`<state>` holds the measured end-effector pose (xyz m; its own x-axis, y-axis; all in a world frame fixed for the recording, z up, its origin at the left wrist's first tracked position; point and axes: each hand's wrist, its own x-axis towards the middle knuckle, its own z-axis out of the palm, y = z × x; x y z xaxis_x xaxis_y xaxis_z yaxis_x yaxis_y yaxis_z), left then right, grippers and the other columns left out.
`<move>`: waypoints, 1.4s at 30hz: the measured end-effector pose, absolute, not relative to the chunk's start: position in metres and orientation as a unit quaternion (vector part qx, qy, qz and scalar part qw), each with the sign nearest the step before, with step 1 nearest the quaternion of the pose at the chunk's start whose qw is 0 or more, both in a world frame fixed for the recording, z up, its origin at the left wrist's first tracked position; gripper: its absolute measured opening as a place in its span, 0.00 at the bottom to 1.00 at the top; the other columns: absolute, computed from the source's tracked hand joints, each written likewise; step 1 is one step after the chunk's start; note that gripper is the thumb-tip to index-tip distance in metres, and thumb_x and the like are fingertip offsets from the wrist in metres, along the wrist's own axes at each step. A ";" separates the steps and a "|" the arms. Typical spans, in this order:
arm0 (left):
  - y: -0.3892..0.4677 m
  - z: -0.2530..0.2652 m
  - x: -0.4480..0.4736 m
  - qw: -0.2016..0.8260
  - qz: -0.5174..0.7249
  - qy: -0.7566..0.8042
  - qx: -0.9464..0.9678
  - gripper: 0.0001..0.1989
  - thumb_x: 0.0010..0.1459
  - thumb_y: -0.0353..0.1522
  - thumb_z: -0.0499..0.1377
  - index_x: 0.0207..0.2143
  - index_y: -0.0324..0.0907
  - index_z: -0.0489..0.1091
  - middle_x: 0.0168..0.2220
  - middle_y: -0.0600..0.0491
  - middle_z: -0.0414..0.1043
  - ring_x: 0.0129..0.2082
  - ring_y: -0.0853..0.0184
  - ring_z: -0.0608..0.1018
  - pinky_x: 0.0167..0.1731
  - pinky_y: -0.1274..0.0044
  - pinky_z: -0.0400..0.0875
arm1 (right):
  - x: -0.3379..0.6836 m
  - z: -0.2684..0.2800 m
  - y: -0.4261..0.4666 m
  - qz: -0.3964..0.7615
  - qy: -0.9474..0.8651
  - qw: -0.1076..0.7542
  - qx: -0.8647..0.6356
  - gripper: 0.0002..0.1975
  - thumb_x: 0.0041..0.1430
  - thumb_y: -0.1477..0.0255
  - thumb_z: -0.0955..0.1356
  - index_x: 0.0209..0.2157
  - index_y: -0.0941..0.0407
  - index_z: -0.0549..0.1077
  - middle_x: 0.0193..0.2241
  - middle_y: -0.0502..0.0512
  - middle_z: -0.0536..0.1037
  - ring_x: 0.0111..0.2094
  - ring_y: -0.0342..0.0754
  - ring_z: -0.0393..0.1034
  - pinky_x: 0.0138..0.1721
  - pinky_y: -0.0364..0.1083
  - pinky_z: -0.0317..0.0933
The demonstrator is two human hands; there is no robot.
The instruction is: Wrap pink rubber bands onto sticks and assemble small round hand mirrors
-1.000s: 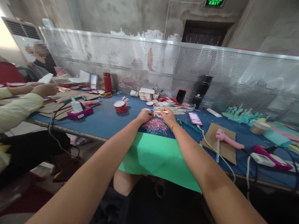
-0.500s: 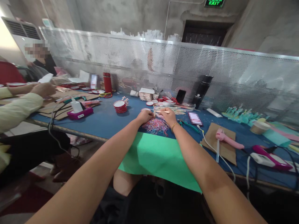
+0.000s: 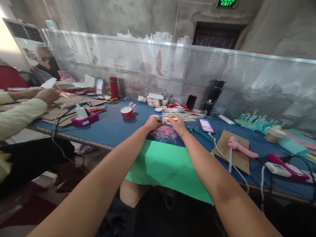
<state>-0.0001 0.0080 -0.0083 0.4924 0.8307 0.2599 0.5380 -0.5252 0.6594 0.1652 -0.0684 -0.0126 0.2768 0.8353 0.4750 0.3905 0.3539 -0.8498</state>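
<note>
Over a tangled pile of pink, blue and red thin strings (image 3: 165, 134), both my hands work close together. My left hand (image 3: 153, 124) is closed in a pinch by a small pale piece; what exactly lies in its fingertips is too small to make out. A thin light wooden stick (image 3: 172, 118) is gripped in my right hand (image 3: 178, 125), pointing toward the left fingertips. Behind the hands lie several pale sticks (image 3: 190, 117). A green sheet (image 3: 168, 164) hangs at the table's front edge below the pile.
Left of my hands stands a stack of red-rimmed white discs (image 3: 127, 113). To the right are green-handled pliers (image 3: 202, 134), a phone (image 3: 206, 125) and a pink glue gun (image 3: 243, 147) on cardboard (image 3: 225, 140). A purple power strip (image 3: 85, 120) and a co-worker's hands (image 3: 48, 95) are further left.
My hands stay in nearly the same place, with the right fingers shifted slightly. The pale upright piece between them shows less now. The co-worker's near hand has moved a little.
</note>
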 end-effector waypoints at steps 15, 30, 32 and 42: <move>0.011 -0.010 0.000 0.232 0.281 0.412 0.835 0.12 0.45 0.38 0.63 0.28 0.39 0.80 0.22 0.56 0.74 0.25 0.70 0.71 0.27 0.78 0.59 | 0.166 -0.012 -0.069 0.189 -0.556 0.588 -0.556 0.08 0.49 0.65 0.66 0.30 0.53 0.75 0.27 0.49 0.80 0.32 0.48 0.74 0.36 0.45 0.66; 0.010 -0.010 0.001 0.246 0.278 0.419 0.828 0.12 0.46 0.38 0.63 0.29 0.38 0.80 0.22 0.56 0.74 0.24 0.71 0.70 0.26 0.79 0.59 | 0.165 -0.010 -0.071 0.192 -0.575 0.585 -0.539 0.09 0.49 0.65 0.67 0.31 0.53 0.75 0.27 0.49 0.80 0.32 0.48 0.74 0.36 0.45 0.66; 0.010 -0.010 0.000 0.241 0.281 0.412 0.833 0.12 0.46 0.38 0.63 0.29 0.38 0.80 0.22 0.56 0.74 0.25 0.71 0.70 0.26 0.79 0.58 | 0.165 -0.010 -0.071 0.191 -0.576 0.579 -0.545 0.09 0.48 0.66 0.67 0.30 0.54 0.75 0.27 0.49 0.80 0.32 0.47 0.74 0.36 0.45 0.66; 0.009 -0.009 0.000 0.235 0.279 0.413 0.834 0.12 0.46 0.37 0.63 0.29 0.39 0.80 0.23 0.55 0.75 0.25 0.70 0.71 0.26 0.79 0.59 | 0.165 -0.011 -0.070 0.187 -0.577 0.582 -0.542 0.09 0.48 0.66 0.67 0.30 0.54 0.75 0.28 0.49 0.80 0.32 0.47 0.73 0.35 0.45 0.65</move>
